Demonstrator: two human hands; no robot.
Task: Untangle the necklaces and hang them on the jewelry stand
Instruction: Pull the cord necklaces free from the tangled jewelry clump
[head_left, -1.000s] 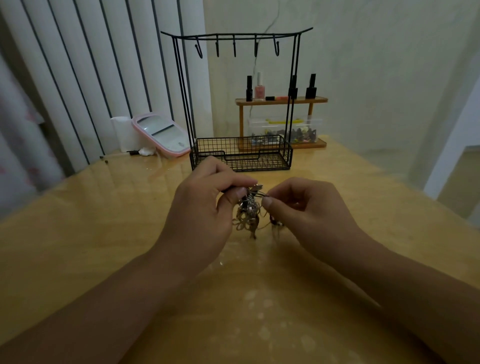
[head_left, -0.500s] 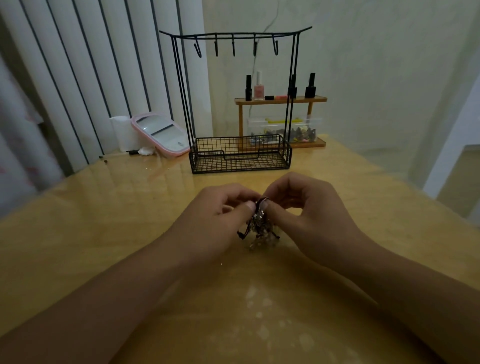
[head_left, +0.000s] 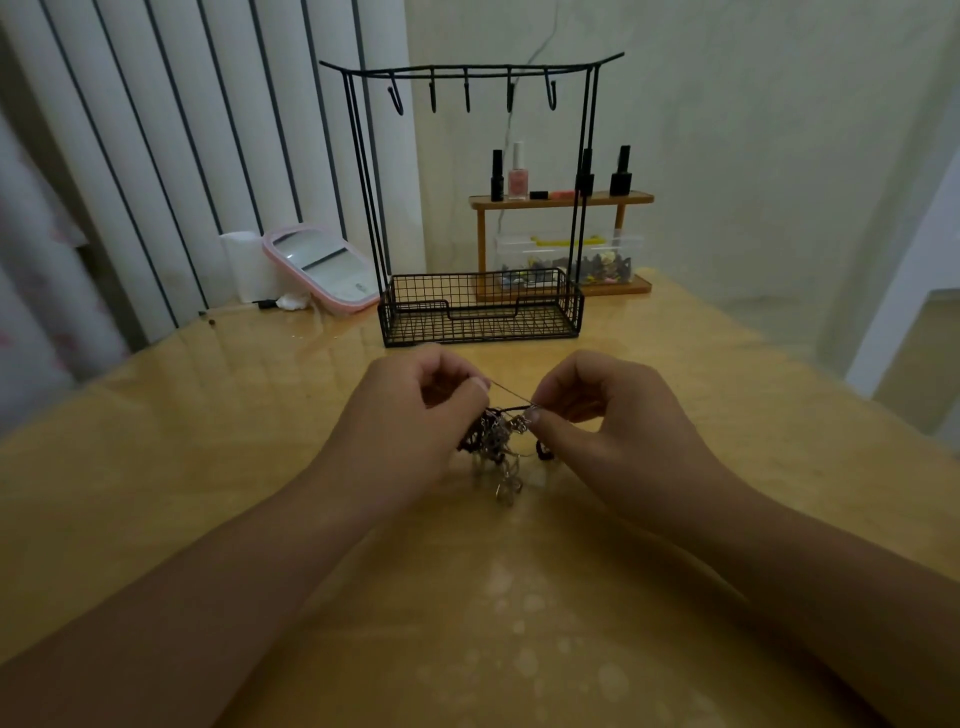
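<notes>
Head view: tangled silver-and-dark necklaces (head_left: 498, 441), knotted.

Dim, soft-focus view, wide-angle edge distortion

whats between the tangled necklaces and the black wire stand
Only bare table, as the head view shows. The necklaces, pinched by the left hand and right hand, sit just short of the stand.

Left hand (head_left: 415, 415) and right hand (head_left: 608, 421) pulled apart (slightly), chain strand (head_left: 511, 393) now taut between.
</notes>
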